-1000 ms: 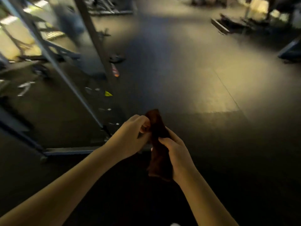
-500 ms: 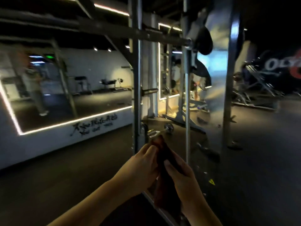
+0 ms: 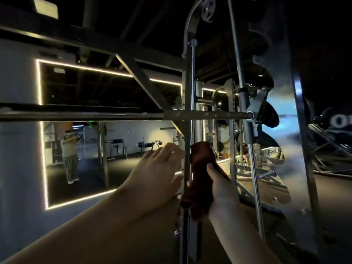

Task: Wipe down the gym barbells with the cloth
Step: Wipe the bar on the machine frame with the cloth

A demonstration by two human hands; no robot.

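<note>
the view has tilted up since half a second ago. the steel rack [image 3: 187, 92] fills the frame, and the barbell [image 3: 95, 115] now crosses level above both hands. the left hand [image 3: 160, 170] has let go of the cloth [image 3: 200, 164], fingers straight, lifted toward the bar. the right hand [image 3: 219, 185] alone grips the cloth, below the bar, beside a rack upright.

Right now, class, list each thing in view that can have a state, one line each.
right hand, grips the cloth.
left hand, fingers relaxed, holds nothing.
cloth, bunched, below the barbell, not touching it.
barbell, horizontal in the rack, untouched.
mirror light strip, lit.
</note>
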